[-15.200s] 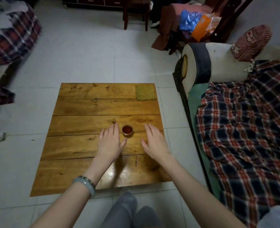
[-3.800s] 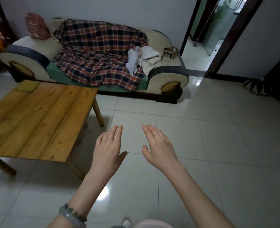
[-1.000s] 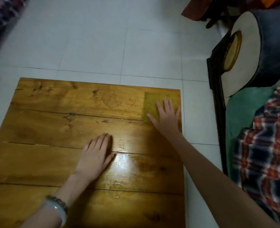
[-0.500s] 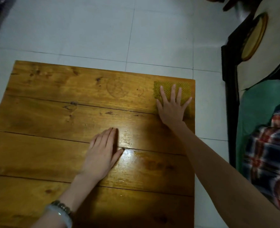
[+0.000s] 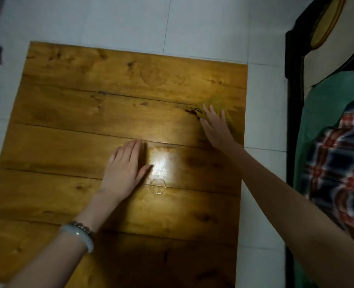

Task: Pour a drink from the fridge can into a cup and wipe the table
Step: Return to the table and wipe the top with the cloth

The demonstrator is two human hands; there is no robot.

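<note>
Flat and spread, the right hand (image 5: 217, 129) presses down on the thin yellow-green woven cloth (image 5: 219, 107) near the right edge of the plank-topped wooden table (image 5: 89, 100); it pins the cloth under the palm and fingers, which are not curled around it. The left hand (image 5: 124, 169) lies open and flat, holding nothing, near the table's middle.

Just beside its thumb sit a glossy wet patch (image 5: 161, 161) and a faint ring-shaped water mark (image 5: 157, 186), both apart from the cloth.

The cloth looks rumpled, its left edge bunched and folded over (the rest is blurred). Dragged under a flat palm, it could ball up or slip free, and the stroke would smear the wet rather than lift it. Starting so near the right edge, it might also slide off onto the pale tiled floor (image 5: 109, 21).
</note>
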